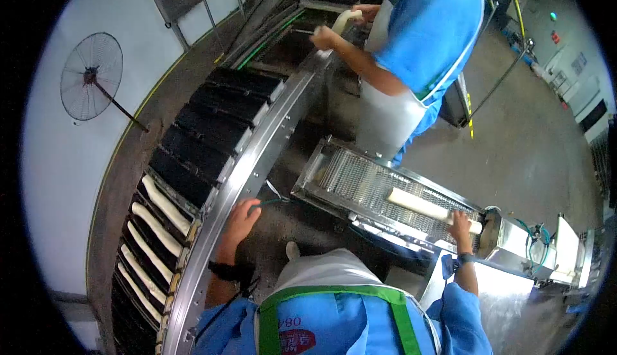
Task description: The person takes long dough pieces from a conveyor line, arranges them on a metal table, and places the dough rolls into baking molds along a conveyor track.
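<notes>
A long pale dough roll (416,203) lies on a wire-mesh conveyor (350,173) to my right. My right hand (460,226) is wrapped over the roll near its right end, and part of the dough shows beyond the fingers. To the left, my left hand (241,218) is held beside the metal rail (238,172) of the tray line. Its fingers are apart with nothing in them. Several thinner dough strips (155,229) lie in dark slotted trays beyond that rail.
Ahead, a co-worker in a blue shirt (430,40) holds a curved dough piece (346,20) over the line. Dark trays (199,130) follow the curved rail. A standing fan (91,75) is at left; a metal machine (514,245) adjoins the mesh conveyor.
</notes>
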Available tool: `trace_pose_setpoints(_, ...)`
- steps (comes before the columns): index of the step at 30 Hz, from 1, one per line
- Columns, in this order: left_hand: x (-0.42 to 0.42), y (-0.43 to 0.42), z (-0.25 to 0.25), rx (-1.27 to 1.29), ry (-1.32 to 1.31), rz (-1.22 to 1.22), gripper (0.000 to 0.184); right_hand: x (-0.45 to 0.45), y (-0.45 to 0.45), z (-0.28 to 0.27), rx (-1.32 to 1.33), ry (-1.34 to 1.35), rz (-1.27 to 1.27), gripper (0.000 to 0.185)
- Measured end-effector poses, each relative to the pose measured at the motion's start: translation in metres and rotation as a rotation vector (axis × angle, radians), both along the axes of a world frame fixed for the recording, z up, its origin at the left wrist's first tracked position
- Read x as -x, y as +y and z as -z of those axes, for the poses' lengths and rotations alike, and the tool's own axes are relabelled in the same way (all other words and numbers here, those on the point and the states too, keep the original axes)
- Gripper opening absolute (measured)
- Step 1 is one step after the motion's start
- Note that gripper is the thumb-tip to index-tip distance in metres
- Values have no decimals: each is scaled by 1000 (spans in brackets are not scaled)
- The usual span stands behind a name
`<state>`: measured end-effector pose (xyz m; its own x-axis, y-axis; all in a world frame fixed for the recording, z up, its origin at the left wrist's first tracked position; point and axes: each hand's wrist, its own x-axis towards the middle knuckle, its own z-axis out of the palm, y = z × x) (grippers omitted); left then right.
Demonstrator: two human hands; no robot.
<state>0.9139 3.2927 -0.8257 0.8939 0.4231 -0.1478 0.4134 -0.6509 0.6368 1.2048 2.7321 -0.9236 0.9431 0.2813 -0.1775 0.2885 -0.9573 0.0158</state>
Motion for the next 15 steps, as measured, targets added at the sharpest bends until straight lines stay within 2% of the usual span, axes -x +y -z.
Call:
trace_pose_setpoints(2,-1,-1,11,55,-4,-40,27,-10,18,18,19,6,-67,51)
trace_pose_setpoints(4,-8,-3,13,193,80,-134,28,-18,43,19,15,-38,-78,30)
trace_pose_setpoints(8,-31,6,23,123,61,-49,28,-47,70,26,22,0,-79,23)
trace_pose_setpoints(10,-45,2,10,78,64,-41,27,-59,75,25,-19,65,-92,30)
trace_pose_setpoints(12,-56,9,12,65,20,0,26,-76,84,12,-55,302,-118,39)
trace_pose_setpoints(15,-66,17,19,135,-11,22,24,-86,96,-8,-287,275,-63,53)
